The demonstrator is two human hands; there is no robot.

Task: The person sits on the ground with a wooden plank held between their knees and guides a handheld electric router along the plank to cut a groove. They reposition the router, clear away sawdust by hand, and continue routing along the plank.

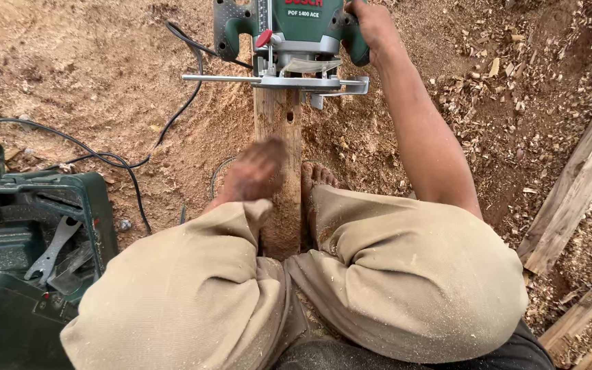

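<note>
A green plunge router (288, 38) with a metal base and guide rod stands on the far end of a narrow wooden beam (279, 116) that lies on sawdust-covered ground. My right hand (371, 24) grips the router's right handle, arm stretched forward. The router's left handle (229, 27) has no hand on it, and my left hand is out of sight. My bare left foot (258, 171) rests on top of the beam. My right foot (316, 179) presses against the beam's right side. My knees in dusty beige trousers fill the foreground.
An open green tool case (70, 205) holding a flat wrench (53, 247) sits at the left. The router's black cable (125, 161) snakes over the dirt towards it. Rough wooden planks (577, 185) lie at the right among wood chips.
</note>
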